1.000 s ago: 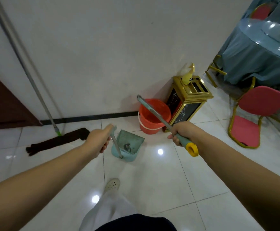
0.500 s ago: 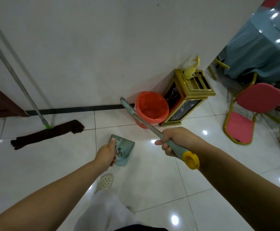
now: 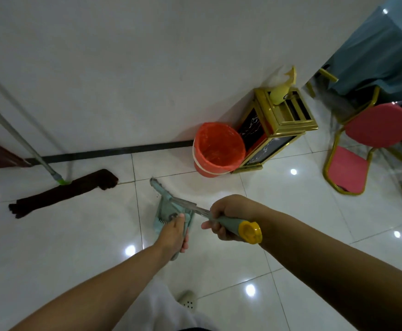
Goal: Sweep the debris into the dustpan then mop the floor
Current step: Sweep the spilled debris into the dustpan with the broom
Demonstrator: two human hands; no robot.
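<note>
The mop [image 3: 61,189] leans on the wall, parked until sweeping ends. The orange bin [image 3: 219,149] stands open by the wall, likely for emptying. The dustpan [image 3: 169,211] sits low near the floor, its handle gripped by the left hand [image 3: 173,232]. The right hand [image 3: 228,216] wraps the broom [image 3: 183,204] handle, its head at the pan's mouth. Some debris [image 3: 172,215] looks caught inside.
</note>
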